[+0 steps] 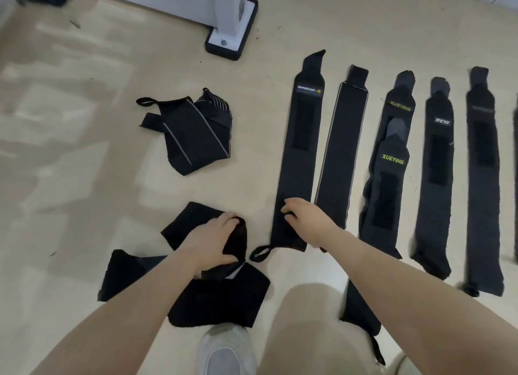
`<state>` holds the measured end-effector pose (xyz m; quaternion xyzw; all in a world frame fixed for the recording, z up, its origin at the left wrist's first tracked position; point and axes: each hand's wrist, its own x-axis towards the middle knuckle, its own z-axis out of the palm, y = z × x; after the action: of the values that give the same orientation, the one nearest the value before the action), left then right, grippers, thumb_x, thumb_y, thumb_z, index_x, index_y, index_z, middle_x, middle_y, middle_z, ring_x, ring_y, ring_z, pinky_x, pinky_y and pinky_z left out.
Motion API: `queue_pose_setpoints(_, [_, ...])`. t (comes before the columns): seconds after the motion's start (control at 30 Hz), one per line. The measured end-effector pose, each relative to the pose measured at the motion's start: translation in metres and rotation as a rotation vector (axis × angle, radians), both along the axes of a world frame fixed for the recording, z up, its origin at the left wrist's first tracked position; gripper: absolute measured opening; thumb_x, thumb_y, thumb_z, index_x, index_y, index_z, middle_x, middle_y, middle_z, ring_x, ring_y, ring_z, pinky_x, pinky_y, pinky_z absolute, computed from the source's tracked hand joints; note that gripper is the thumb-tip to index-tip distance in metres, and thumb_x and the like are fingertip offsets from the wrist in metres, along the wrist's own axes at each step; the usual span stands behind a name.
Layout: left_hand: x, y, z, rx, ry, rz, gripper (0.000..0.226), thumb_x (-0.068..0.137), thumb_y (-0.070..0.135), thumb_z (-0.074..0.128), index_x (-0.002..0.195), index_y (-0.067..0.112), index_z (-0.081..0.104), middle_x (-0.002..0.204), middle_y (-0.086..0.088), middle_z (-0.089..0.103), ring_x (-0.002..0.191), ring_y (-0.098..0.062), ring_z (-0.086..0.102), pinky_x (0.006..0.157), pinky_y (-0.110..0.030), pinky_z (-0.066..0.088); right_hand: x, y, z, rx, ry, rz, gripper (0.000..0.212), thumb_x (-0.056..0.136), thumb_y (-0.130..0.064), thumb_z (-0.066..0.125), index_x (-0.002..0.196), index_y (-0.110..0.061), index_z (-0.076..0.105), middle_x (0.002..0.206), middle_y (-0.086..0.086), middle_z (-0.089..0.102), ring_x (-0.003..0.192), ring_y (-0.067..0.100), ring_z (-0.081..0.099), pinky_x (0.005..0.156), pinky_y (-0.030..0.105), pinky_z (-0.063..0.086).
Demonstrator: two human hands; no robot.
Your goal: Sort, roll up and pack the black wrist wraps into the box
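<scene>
Nearest the camera, a white shoe (224, 352) and a bent knee in beige cloth (308, 327) are showing, with a crumpled black wrap (221, 299) lying on the floor (70, 150) just beyond the shoe. Taking the MANUEKLEAR wrap (301, 150) as the landmark, that crumpled wrap is lying down and to its left, and the left hand (217, 241) is gripping a bunched fold of it, fingers and thumb curled round the cloth. The right hand (305, 215) is resting on the lower part of the MANUEKLEAR wrap, fingertips curled and seemingly pinching the fabric there; its thumb loop (260, 253) is lying just below.

To the right of the landmark, 1 grey-edged wrap (340, 150) is lying just beside it, then 2 overlapping XUEYING wraps (389, 164), a wrap with a white logo (437, 178) and another plain one (483, 178), all stretched flat and roughly parallel. To the landmark's left, a loosely folded striped wrap (193, 131) is lying apart. Above it, a white machine foot (232, 35) is standing on the floor.

By my judgement the task is sitting early: most wraps are laid out for sorting, 2 loose bundles are waiting to be straightened, nothing is rolled, and no box is appearing in view.
</scene>
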<state>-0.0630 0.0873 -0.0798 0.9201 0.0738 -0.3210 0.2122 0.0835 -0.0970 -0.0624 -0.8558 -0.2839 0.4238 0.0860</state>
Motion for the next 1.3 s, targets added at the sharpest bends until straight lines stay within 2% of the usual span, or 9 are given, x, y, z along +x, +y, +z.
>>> queue_pose_setpoints(0.1, [-0.008, 0.000, 0.008, 0.000, -0.030, 0.199, 0.036, 0.088, 0.032, 0.062, 0.116, 0.014, 0.046, 0.118, 0.000, 0.049, 0.099, -0.019, 0.055, 0.078, -0.031, 0.049, -0.011, 0.008, 0.012, 0.171, -0.033, -0.088, 0.028, 0.099, -0.008, 0.040, 0.118, -0.011, 0.060, 0.132, 0.002, 0.053, 0.123, 0.019, 0.048, 0.101, 0.022, 0.036])
queue_pose_setpoints(0.17, [-0.005, -0.001, 0.023, -0.217, -0.147, 0.498, 0.019, 0.088, 0.022, 0.064, 0.095, 0.013, 0.049, 0.089, 0.002, 0.058, 0.082, -0.018, 0.060, 0.068, -0.026, 0.049, -0.019, 0.017, 0.023, 0.268, 0.094, -0.160, 0.033, 0.097, -0.004, 0.042, 0.125, -0.015, 0.055, 0.138, -0.001, 0.049, 0.128, 0.017, 0.043, 0.103, 0.020, 0.031])
queue_pose_setpoints(0.37, [0.030, -0.008, 0.105, -1.022, -0.266, 1.011, 0.031, 0.088, 0.000, 0.056, 0.112, 0.020, 0.058, 0.105, -0.009, 0.066, 0.096, -0.023, 0.065, 0.082, -0.038, 0.054, -0.015, 0.038, 0.080, 0.526, 0.526, -0.224, 0.086, 0.087, 0.007, 0.053, 0.148, -0.038, 0.014, 0.149, -0.012, 0.030, 0.133, 0.007, 0.036, 0.105, 0.024, 0.038])
queue_pose_setpoints(0.47, [0.045, -0.006, 0.134, -1.185, -0.206, 1.030, 0.028, 0.085, 0.007, 0.054, 0.111, 0.015, 0.060, 0.099, -0.008, 0.066, 0.090, -0.022, 0.064, 0.073, -0.036, 0.054, -0.003, 0.035, 0.102, 0.603, 0.515, -0.225, 0.071, 0.088, -0.010, 0.063, 0.143, -0.039, 0.030, 0.136, -0.012, 0.049, 0.126, 0.007, 0.046, 0.107, 0.032, 0.040])
queue_pose_setpoints(0.57, [0.055, -0.007, 0.154, -1.288, -0.157, 0.923, 0.026, 0.081, 0.020, 0.057, 0.105, 0.013, 0.062, 0.094, -0.003, 0.068, 0.084, -0.014, 0.065, 0.067, -0.026, 0.052, 0.013, 0.026, 0.119, 0.624, 0.397, -0.302, 0.029, 0.096, -0.018, 0.052, 0.120, -0.035, 0.058, 0.120, -0.006, 0.063, 0.118, 0.015, 0.055, 0.108, 0.046, 0.038])
queue_pose_setpoints(0.77, [0.055, -0.005, 0.159, -1.288, 0.002, 0.765, 0.048, 0.079, 0.025, 0.057, 0.121, 0.002, 0.059, 0.112, -0.008, 0.066, 0.106, -0.020, 0.061, 0.092, -0.032, 0.048, 0.039, -0.010, 0.133, 0.526, 0.474, -0.480, 0.024, 0.098, -0.013, 0.046, 0.104, -0.024, 0.067, 0.101, 0.000, 0.070, 0.099, 0.020, 0.065, 0.094, 0.032, 0.050])
queue_pose_setpoints(0.93, [0.055, -0.023, 0.152, -1.180, 0.082, 0.800, 0.010, 0.086, 0.013, 0.059, 0.096, 0.010, 0.061, 0.087, -0.003, 0.067, 0.080, -0.016, 0.062, 0.071, -0.025, 0.052, 0.051, -0.040, 0.122, 0.507, 0.399, -0.615, 0.025, 0.099, -0.016, 0.045, 0.115, -0.021, 0.065, 0.112, 0.008, 0.068, 0.106, 0.027, 0.063, 0.096, 0.038, 0.049])
queue_pose_setpoints(1.1, [0.058, -0.042, 0.154, -1.042, 0.195, 0.752, 0.022, 0.093, 0.020, 0.055, 0.110, 0.011, 0.065, 0.105, -0.004, 0.072, 0.093, -0.014, 0.068, 0.079, -0.025, 0.053, 0.053, -0.053, 0.108, 0.595, 0.268, -0.771, 0.025, 0.102, -0.021, 0.040, 0.117, -0.030, 0.058, 0.113, -0.001, 0.064, 0.109, 0.020, 0.057, 0.098, 0.032, 0.043])
queue_pose_setpoints(1.3, [0.063, -0.057, 0.152, -1.034, 0.146, 0.769, 0.020, 0.095, 0.008, 0.048, 0.103, 0.015, 0.065, 0.092, 0.001, 0.074, 0.078, -0.011, 0.069, 0.065, -0.022, 0.054, 0.070, -0.076, 0.094, 0.806, 0.534, -1.322, 0.029, 0.099, -0.015, 0.047, 0.126, -0.010, 0.056, 0.116, 0.010, 0.065, 0.107, 0.026, 0.062, 0.082, 0.031, 0.054])
